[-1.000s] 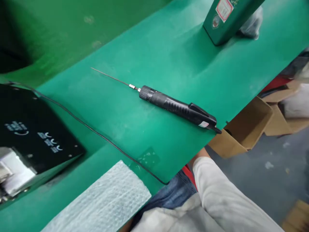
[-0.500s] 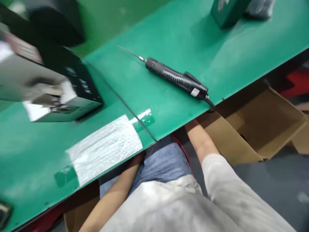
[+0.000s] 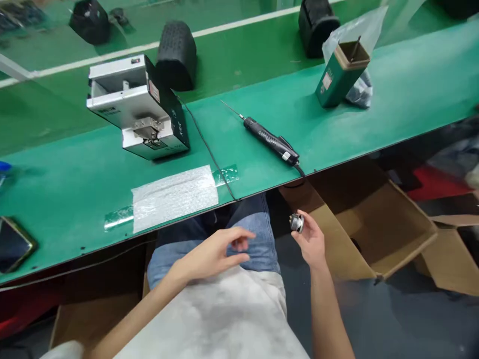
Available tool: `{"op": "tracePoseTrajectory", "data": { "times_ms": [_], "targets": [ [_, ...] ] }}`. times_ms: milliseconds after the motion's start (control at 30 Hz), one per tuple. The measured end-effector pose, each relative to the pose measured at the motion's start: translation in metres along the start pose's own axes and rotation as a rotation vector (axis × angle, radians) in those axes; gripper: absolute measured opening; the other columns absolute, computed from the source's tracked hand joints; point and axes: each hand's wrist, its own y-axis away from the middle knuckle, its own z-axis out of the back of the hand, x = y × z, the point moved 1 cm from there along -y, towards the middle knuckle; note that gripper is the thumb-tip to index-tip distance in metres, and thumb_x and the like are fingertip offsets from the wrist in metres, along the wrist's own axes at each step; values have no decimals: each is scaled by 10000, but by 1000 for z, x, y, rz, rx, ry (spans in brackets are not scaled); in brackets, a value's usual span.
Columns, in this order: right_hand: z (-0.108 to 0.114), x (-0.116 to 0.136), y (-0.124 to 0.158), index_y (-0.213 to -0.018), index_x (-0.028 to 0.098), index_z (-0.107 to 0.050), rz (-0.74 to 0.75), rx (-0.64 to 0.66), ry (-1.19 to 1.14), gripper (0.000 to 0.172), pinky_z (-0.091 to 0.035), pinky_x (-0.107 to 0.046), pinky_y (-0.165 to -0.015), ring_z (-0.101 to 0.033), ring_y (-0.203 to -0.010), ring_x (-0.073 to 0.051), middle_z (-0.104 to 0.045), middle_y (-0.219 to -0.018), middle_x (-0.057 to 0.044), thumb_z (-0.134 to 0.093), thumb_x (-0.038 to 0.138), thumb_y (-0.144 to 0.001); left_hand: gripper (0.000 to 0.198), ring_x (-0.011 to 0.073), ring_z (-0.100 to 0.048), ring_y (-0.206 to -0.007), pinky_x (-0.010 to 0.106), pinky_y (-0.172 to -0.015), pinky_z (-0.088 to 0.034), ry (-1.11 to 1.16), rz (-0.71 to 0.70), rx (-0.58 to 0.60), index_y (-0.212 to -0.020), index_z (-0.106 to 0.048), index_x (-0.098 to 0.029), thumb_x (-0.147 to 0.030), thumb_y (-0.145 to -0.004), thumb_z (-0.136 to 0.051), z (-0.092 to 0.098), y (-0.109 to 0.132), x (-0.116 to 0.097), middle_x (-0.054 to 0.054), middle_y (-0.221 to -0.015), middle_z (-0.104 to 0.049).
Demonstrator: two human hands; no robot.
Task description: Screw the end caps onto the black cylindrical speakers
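Note:
Between thumb and fingers, my right hand (image 3: 311, 240) grips a small round metal part (image 3: 297, 223) with short brass-coloured prongs on its left side; its exact kind I cannot make out. This hand is beyond the table's front edge, beside a cardboard box. Over my lap, my left hand (image 3: 220, 251) has its fingers curved and apart, with nothing in it. On the green table (image 3: 262, 174) lies a black electric screwdriver (image 3: 271, 140), its long thin bit pointing up and left. A white foam sheet (image 3: 175, 197) is taped down at the table's front edge.
A silver and black machine (image 3: 138, 109) stands at the left. A green container (image 3: 342, 75) with a plastic bag behind it is at the back right. An open cardboard box (image 3: 385, 219) sits below the edge. A phone (image 3: 15, 244) lies far left; a cable (image 3: 205, 144) crosses the table.
Both hands have come out from under the table edge into sight, the right one with the round metal part. My view has levelled and takes in more of the table.

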Motion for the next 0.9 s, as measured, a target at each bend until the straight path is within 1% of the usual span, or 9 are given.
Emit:
{"op": "tracePoseTrajectory", "data": {
  "times_ms": [67,133,200,267,333,433,633,800,900],
  "targets": [
    [2,34,1,-1478,267,-759,78,57,11,559,-677,-326,-1057,-793,-1214,-226,-783,-1324,-112,-944,511,-1011,664,238,-726,-1089,392,-1019,-607,29,-206,-87,-1598,-663,-268,-444,-1005,-907,-7,-32,-27,99,-1342,-763],
    [-3,65,-9,-1495,307,-763,163,129,32,509,-660,-306,-1084,-780,-1242,-211,-771,-1334,-94,-934,412,-1028,850,243,-733,-1124,403,-1026,-624,59,-366,-93,-1681,-601,-285,-460,-944,-989,-6,-60,-48,128,-1450,-729],
    [-11,93,-24,-1512,337,-763,250,194,62,495,-653,-304,-1085,-764,-1239,-202,-749,-1328,-83,-907,317,-1039,817,244,-751,-1096,385,-983,-638,82,-479,-69,-1634,-663,-261,-487,-929,-1009,4,-76,-66,138,-1408,-755],
    [-20,117,-38,-1525,359,-766,337,226,99,520,-647,-300,-1072,-738,-1232,-193,-711,-1318,-76,-878,228,-1034,642,239,-765,-1053,362,-950,-636,73,-537,-68,-1497,-775,-225,-488,-954,-992,15,-79,-80,127,-1271,-796],
    [-27,134,-50,-1539,379,-767,414,226,136,579,-637,-273,-1049,-709,-1214,-174,-661,-1310,-69,-853,141,-1019,506,231,-770,-1032,348,-943,-624,39,-559,-105,-1416,-823,-212,-449,-991,-964,25,-73,-90,113,-1178,-806],
    [-36,148,-61,-1577,408,-746,494,238,170,655,-621,-239,-1022,-690,-1169,-145,-622,-1278,-57,-793,58,-1025,465,223,-764,-1042,336,-948,-618,24,-591,-173,-1431,-816,-214,-372,-1013,-943,33,-60,-99,107,-1171,-798],
    [-71,162,-74,-1637,423,-689,548,339,189,636,-606,-209,-1055,-735,-1194,-135,-710,-1298,-42,-706,80,-1102,302,219,-729,-988,312,-886,-587,31,-525,-325,-1196,-875,-218,-389,-960,-955,53,-33,-103,80,-1119,-759],
    [-147,175,-104,-1603,378,-714,583,457,206,567,-655,-246,-994,-776,-1078,-176,-769,-1247,-40,-882,466,-1068,285,196,-709,-880,305,-831,-581,133,-326,-431,-1120,-874,-221,-413,-911,-903,108,0,-78,51,-1062,-754],
    [-205,182,-132,-1561,396,-740,605,543,183,560,-667,-251,-953,-776,-1009,-167,-782,-1207,-23,-918,467,-1035,328,186,-660,-795,292,-766,-553,196,-245,-456,-1085,-873,-201,-458,-883,-902,156,22,-57,27,-889,-741]
  ]
}}
